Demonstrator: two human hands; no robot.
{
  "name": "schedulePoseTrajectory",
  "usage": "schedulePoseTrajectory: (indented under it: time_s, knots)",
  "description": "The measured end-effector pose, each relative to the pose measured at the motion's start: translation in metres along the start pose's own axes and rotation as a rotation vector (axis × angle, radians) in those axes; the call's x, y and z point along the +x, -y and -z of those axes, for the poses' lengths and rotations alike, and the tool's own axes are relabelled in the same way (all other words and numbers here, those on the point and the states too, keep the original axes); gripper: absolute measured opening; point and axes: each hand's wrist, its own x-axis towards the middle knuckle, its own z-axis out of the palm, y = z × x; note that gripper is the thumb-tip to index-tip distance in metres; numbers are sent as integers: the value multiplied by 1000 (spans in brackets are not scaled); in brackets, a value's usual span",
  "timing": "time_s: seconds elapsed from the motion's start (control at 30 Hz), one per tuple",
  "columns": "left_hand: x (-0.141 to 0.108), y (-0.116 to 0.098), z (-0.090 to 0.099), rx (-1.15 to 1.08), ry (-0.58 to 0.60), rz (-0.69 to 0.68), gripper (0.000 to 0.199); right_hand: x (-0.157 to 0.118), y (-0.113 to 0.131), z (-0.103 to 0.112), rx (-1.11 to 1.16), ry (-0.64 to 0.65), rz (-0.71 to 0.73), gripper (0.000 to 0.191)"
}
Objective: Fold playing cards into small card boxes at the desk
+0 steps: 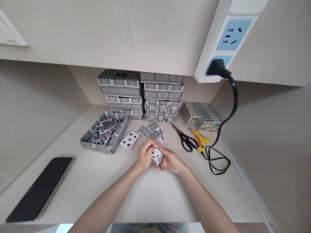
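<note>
Between both hands is a playing card with black pips and a patterned edge strip showing; it looks folded, though fingers cover part of it. My left hand is closed on its left side, thumb on top. My right hand grips it from the right, fingers curled underneath. Just beyond the hands lie several scattered playing cards, some back up and some face up. A small stack of cards, a five of spades on top, rests left of my left hand.
A tray made of cards holds loose cards at left. Stacked card-built boxes stand at the back. Packed card decks, scissors and a yellow glue gun with black cord are at right. A phone lies front left; a power strip hangs above.
</note>
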Motion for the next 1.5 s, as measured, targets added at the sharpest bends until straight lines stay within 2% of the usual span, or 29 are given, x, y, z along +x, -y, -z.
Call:
schedulePoseTrajectory:
  time_s: [0.27, 0.4, 0.5, 0.77, 1.0, 1.2, 1.5]
  knots:
    - [0, 1, 1, 8, -43, 36, 17, 4, -6, -1, -64, -62, 86, 40]
    - [1, 1, -2, -13, -105, 149, 10, 6, -7, 0, -87, -105, 136, 39]
    - [3, 1, -2, -44, -88, 230, 14, 7, -9, -1, -104, -132, 181, 40]
    - [2, -2, -1, -123, -79, 326, 24, 7, -12, -7, -201, -203, 242, 41]
    - [2, 5, -6, 25, -34, 240, 30, 8, -12, -6, -293, -305, 276, 36]
    - [-2, 8, -5, 215, -43, 157, 29, 6, -11, -9, -393, -386, 303, 40]
    - [-1, 6, -7, 372, -90, 138, 30, 10, -11, -3, -394, -336, 318, 37]
